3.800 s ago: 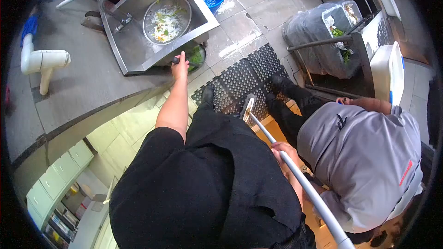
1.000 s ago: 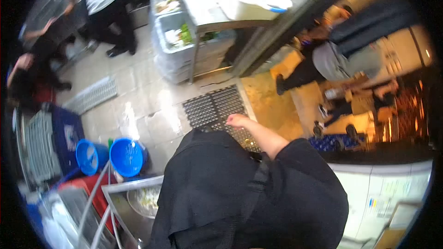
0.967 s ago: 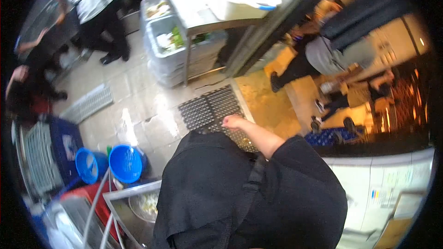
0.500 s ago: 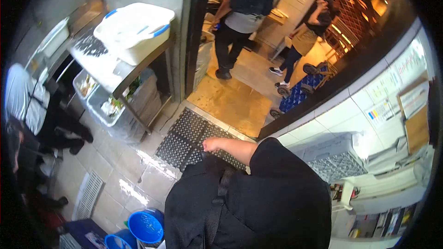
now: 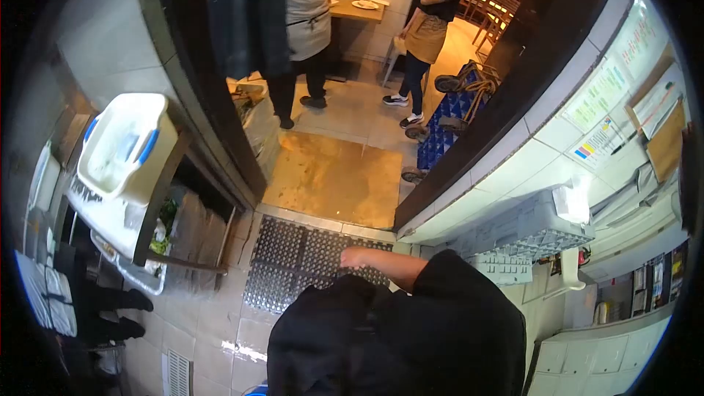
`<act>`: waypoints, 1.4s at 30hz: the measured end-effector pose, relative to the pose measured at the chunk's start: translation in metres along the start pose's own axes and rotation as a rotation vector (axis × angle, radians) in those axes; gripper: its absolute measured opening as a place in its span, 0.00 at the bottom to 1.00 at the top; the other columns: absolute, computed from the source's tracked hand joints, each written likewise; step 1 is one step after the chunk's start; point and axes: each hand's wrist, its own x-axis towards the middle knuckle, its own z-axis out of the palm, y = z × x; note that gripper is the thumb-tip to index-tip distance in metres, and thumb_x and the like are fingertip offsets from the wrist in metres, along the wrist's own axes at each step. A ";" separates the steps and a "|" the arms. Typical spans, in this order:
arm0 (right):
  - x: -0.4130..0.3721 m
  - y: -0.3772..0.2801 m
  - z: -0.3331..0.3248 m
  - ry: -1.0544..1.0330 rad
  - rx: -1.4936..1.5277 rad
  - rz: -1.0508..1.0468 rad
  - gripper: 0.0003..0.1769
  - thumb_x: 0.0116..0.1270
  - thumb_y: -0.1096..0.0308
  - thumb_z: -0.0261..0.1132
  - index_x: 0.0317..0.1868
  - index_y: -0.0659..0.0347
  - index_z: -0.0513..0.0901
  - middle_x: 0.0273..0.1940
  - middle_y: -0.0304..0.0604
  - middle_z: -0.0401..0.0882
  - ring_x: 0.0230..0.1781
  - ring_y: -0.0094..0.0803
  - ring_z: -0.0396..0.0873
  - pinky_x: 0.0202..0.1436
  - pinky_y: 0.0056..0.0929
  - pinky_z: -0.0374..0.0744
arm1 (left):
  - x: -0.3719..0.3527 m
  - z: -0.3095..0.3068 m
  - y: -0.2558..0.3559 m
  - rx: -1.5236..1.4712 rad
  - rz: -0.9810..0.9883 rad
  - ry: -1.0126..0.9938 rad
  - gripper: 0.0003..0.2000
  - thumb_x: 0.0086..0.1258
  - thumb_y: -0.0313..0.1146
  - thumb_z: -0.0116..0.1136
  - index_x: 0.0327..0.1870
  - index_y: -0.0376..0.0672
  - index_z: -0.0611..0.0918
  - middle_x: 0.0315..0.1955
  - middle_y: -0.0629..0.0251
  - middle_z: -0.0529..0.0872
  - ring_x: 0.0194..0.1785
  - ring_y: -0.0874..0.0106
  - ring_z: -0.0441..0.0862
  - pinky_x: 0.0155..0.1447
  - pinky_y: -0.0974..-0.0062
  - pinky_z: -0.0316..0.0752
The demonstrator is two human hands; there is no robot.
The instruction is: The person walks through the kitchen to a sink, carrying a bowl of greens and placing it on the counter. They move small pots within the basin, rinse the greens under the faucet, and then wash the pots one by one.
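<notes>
My right hand (image 5: 355, 257) is closed in front of my black shirt, with the forearm reaching in from the right. Whatever its fingers hold, if anything, is hidden. Below it on the floor lies a black perforated rubber mat (image 5: 282, 268). My left hand does not show. Beyond the mat, a flat brown board (image 5: 334, 180) covers the floor in the doorway.
A white tub (image 5: 121, 150) with blue handles stands on a metal table at left, with lined bins below. Past the doorway are several people and a blue wheeled cart (image 5: 444, 132). Grey crates (image 5: 506, 231) sit at right. Another person (image 5: 51, 293) is at far left.
The view has turned and the doorway now lies more directly ahead. The tub has shifted left and down in view. My right hand is still closed before my body; the blue buckets have mostly left view.
</notes>
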 end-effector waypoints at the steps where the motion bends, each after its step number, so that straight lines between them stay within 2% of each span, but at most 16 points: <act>1: 0.000 0.018 -0.005 0.004 0.006 0.007 0.14 0.60 0.54 0.57 0.29 0.57 0.79 0.18 0.42 0.77 0.12 0.32 0.74 0.15 0.33 0.73 | -0.023 0.040 0.004 -0.079 -0.096 -0.242 0.24 0.65 0.55 0.50 0.50 0.43 0.77 0.32 0.61 0.81 0.25 0.69 0.76 0.26 0.71 0.71; 2: 0.002 0.036 -0.011 -0.003 0.027 0.013 0.13 0.60 0.55 0.57 0.31 0.55 0.80 0.19 0.42 0.78 0.13 0.31 0.75 0.16 0.32 0.74 | -0.047 0.079 0.006 -0.139 -0.169 -0.464 0.24 0.65 0.55 0.50 0.50 0.43 0.78 0.32 0.61 0.81 0.24 0.70 0.76 0.26 0.71 0.71; 4: -0.013 0.051 -0.035 0.008 0.066 0.013 0.13 0.60 0.55 0.57 0.32 0.55 0.80 0.18 0.42 0.78 0.14 0.31 0.75 0.17 0.31 0.74 | -0.120 0.151 0.050 -0.109 0.115 -0.851 0.14 0.71 0.43 0.46 0.44 0.42 0.78 0.26 0.67 0.77 0.21 0.81 0.69 0.19 0.84 0.62; 9: -0.003 0.081 -0.073 0.119 0.346 0.002 0.13 0.62 0.54 0.58 0.36 0.54 0.79 0.25 0.40 0.79 0.19 0.26 0.77 0.20 0.29 0.75 | -0.264 0.190 0.201 0.253 0.140 -1.397 0.17 0.71 0.47 0.48 0.39 0.39 0.78 0.24 0.65 0.80 0.23 0.76 0.78 0.22 0.81 0.69; 11: 0.008 0.090 -0.086 0.135 0.444 -0.055 0.15 0.63 0.53 0.58 0.37 0.55 0.78 0.27 0.39 0.80 0.21 0.26 0.78 0.22 0.28 0.76 | -0.241 0.260 0.056 0.013 -0.303 -1.505 0.15 0.69 0.44 0.51 0.38 0.39 0.78 0.25 0.63 0.82 0.26 0.69 0.81 0.28 0.72 0.74; 15: 0.052 0.114 -0.108 0.151 0.653 0.012 0.19 0.66 0.49 0.56 0.36 0.58 0.78 0.28 0.38 0.80 0.24 0.26 0.80 0.25 0.27 0.78 | -0.204 0.290 0.034 0.635 1.246 -1.465 0.11 0.63 0.38 0.58 0.38 0.40 0.77 0.27 0.58 0.84 0.33 0.60 0.82 0.35 0.62 0.76; 17: 0.044 0.106 -0.127 0.200 0.751 0.021 0.18 0.61 0.49 0.60 0.34 0.57 0.80 0.25 0.42 0.80 0.22 0.31 0.78 0.25 0.31 0.76 | -0.177 0.318 0.021 0.828 1.228 -1.698 0.14 0.54 0.38 0.63 0.38 0.42 0.76 0.29 0.55 0.84 0.37 0.55 0.82 0.38 0.56 0.76; 19: 0.053 0.133 -0.136 0.254 0.294 -0.098 0.18 0.62 0.51 0.60 0.38 0.59 0.79 0.29 0.44 0.81 0.24 0.31 0.80 0.26 0.30 0.78 | -0.168 0.355 0.035 0.817 1.294 -1.645 0.18 0.48 0.39 0.67 0.37 0.43 0.75 0.28 0.57 0.84 0.36 0.56 0.82 0.38 0.58 0.76; 21: 0.087 0.191 -0.113 0.432 0.012 -0.070 0.19 0.60 0.53 0.60 0.41 0.61 0.79 0.29 0.47 0.82 0.25 0.34 0.81 0.27 0.33 0.79 | -0.160 0.397 0.063 0.993 1.206 -1.640 0.16 0.52 0.42 0.65 0.35 0.43 0.74 0.23 0.58 0.82 0.27 0.56 0.82 0.30 0.57 0.76; 27: 0.045 0.197 -0.201 0.256 0.937 0.513 0.11 0.62 0.66 0.56 0.43 0.58 0.79 0.32 0.48 0.82 0.28 0.39 0.82 0.27 0.42 0.81 | -0.199 0.559 0.213 0.770 0.291 -1.652 0.17 0.61 0.46 0.57 0.39 0.39 0.77 0.24 0.58 0.81 0.21 0.65 0.79 0.22 0.67 0.73; 31: 0.088 0.217 -0.212 0.276 0.951 0.557 0.11 0.63 0.66 0.55 0.44 0.58 0.78 0.35 0.47 0.82 0.30 0.40 0.82 0.27 0.45 0.81 | -0.248 0.657 0.343 0.619 0.215 -1.621 0.19 0.65 0.48 0.54 0.40 0.38 0.78 0.25 0.60 0.81 0.20 0.69 0.79 0.20 0.71 0.73; 33: 0.113 0.235 -0.221 0.194 0.899 0.321 0.12 0.64 0.63 0.54 0.43 0.59 0.77 0.38 0.47 0.82 0.29 0.39 0.82 0.27 0.47 0.81 | -0.273 0.687 0.397 0.532 0.176 -1.606 0.19 0.65 0.49 0.53 0.40 0.39 0.78 0.26 0.62 0.82 0.21 0.69 0.80 0.21 0.71 0.74; 35: 0.121 0.212 -0.269 0.240 0.878 0.467 0.14 0.64 0.60 0.55 0.41 0.61 0.79 0.36 0.49 0.82 0.30 0.42 0.82 0.28 0.45 0.82 | -0.298 0.713 0.436 0.429 0.315 -1.641 0.18 0.66 0.51 0.53 0.39 0.43 0.78 0.24 0.66 0.80 0.20 0.73 0.77 0.20 0.74 0.71; 38: 0.160 0.240 -0.331 0.208 0.625 0.399 0.18 0.64 0.57 0.55 0.37 0.64 0.82 0.34 0.53 0.81 0.30 0.47 0.81 0.28 0.42 0.81 | -0.326 0.747 0.459 0.499 0.349 -1.750 0.19 0.67 0.49 0.52 0.39 0.39 0.78 0.24 0.64 0.80 0.18 0.73 0.77 0.18 0.76 0.70; 40: 0.178 0.275 -0.373 0.191 0.462 0.212 0.17 0.63 0.59 0.55 0.37 0.64 0.82 0.33 0.54 0.80 0.28 0.47 0.81 0.28 0.44 0.80 | -0.354 0.745 0.459 0.514 0.548 -1.527 0.18 0.67 0.47 0.52 0.38 0.37 0.78 0.24 0.63 0.81 0.19 0.72 0.78 0.18 0.74 0.72; 42: 0.191 0.306 -0.422 0.222 0.547 0.236 0.12 0.61 0.64 0.56 0.38 0.61 0.81 0.31 0.50 0.80 0.27 0.42 0.81 0.27 0.42 0.79 | -0.379 0.738 0.470 0.606 0.270 -1.523 0.17 0.66 0.46 0.53 0.38 0.38 0.79 0.25 0.63 0.81 0.19 0.71 0.78 0.20 0.69 0.73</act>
